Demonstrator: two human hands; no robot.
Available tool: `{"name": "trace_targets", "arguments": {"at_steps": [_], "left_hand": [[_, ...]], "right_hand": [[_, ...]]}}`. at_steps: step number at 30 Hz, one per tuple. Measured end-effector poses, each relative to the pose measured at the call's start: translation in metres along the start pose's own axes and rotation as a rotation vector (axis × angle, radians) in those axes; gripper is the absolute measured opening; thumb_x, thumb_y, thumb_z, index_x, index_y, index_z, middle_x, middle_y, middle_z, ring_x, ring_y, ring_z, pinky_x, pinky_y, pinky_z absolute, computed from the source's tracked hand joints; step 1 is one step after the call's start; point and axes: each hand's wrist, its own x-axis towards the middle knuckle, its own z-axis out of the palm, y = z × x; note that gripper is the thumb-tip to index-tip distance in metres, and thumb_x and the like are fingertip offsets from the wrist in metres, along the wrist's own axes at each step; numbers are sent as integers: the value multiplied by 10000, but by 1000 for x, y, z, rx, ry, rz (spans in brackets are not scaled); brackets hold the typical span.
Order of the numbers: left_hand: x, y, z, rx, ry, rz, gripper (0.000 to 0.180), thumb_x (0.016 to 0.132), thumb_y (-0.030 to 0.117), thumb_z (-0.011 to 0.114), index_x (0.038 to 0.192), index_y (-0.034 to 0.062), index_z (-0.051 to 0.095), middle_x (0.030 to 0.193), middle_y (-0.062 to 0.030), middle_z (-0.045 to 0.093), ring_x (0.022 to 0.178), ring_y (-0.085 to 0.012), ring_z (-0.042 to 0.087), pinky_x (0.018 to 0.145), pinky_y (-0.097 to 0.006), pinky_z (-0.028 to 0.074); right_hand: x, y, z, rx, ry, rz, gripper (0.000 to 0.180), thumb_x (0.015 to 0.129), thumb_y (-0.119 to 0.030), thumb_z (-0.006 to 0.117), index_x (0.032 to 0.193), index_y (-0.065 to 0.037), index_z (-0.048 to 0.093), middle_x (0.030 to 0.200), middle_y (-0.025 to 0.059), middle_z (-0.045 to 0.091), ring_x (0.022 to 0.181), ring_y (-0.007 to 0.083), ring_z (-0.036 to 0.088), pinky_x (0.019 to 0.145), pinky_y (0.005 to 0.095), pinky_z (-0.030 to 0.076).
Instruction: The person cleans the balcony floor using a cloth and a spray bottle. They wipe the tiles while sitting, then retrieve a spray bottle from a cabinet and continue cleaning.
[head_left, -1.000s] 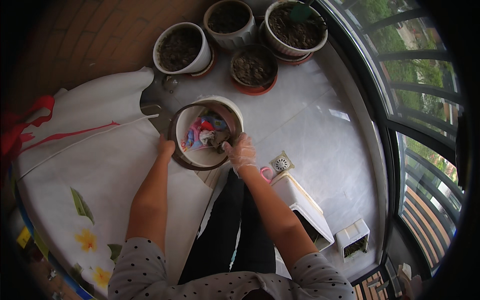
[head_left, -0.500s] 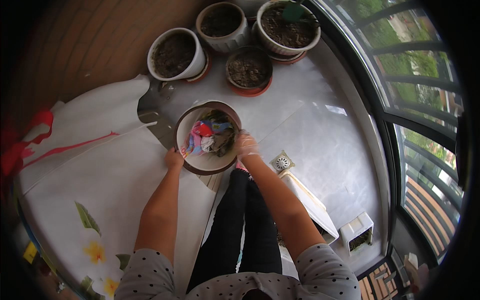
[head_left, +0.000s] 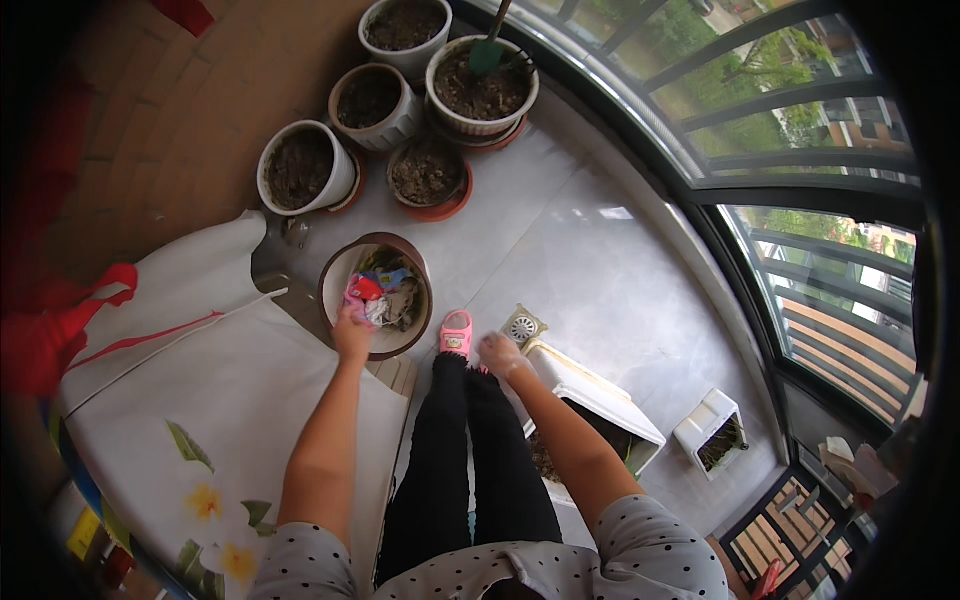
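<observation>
A round bucket (head_left: 427,290) with a brown rim and pale inside stands on the floor in front of me. In it lie a pink wrapper (head_left: 354,297), a red piece (head_left: 369,288), blue and whitish scraps and dry plant bits (head_left: 402,305). My left hand (head_left: 352,333) reaches over the near left rim, its fingers closed at the pink wrapper; its fingertips are partly hidden. My right hand (head_left: 500,354), apparently in a thin clear glove, hovers beside my pink sandal (head_left: 456,332), away from the bucket. It is smeared by motion, so its fingers are unclear.
Several soil-filled pots (head_left: 302,168) stand at the back, one with a green trowel (head_left: 486,56). A floor drain (head_left: 522,326), a white foam box (head_left: 595,385) and a small white container (head_left: 711,435) are at right. A flowered white cover (head_left: 215,400) spreads at left.
My right hand has let go of the bucket's right rim and moved toward me, near the drain. My left hand has shifted from the rim inward to the pink wrapper. The view has turned right.
</observation>
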Motion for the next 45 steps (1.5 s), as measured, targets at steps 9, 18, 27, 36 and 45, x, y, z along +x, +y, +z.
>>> {"name": "trace_targets", "arguments": {"at_steps": [9,18,27,36,45], "left_hand": [[-142,142,44,185,-421,238,129,706,103,535,683,46,649,735,-163,640,720,-325,621,660,-401,482],[-207,234,-21,244,-994,-163,231,794,151,505,948,38,636,722,-147,654,737,-332,633,711,-400,496],[-250,341,-134,901,-1273,834,180,656,63,538,777,73,671,699,-96,657,632,-217,627,594,-342,490],[-338,319,-230,1498,-1772,852,443,747,453,654,998,88,642,890,-109,667,814,-266,632,708,-371,494],[-370,316,-264,1493,-1638,958,423,732,387,655,1010,69,667,1003,-143,652,946,-300,613,814,-386,488]], "right_hand": [[-221,83,-65,346,4,782,294,834,-248,524,1057,-74,605,978,151,640,892,258,605,803,356,473],[-356,131,-73,545,358,759,221,804,-214,549,890,-20,612,732,107,643,631,195,618,608,317,498],[-452,91,-33,665,329,759,167,808,-150,562,885,-9,609,701,67,622,574,166,601,529,298,504],[-584,52,66,869,430,998,214,814,-118,516,978,-3,592,767,97,628,580,180,610,537,303,526],[-665,-17,130,1069,491,1093,233,797,-142,552,997,-29,593,790,87,631,613,171,614,556,285,521]]}}
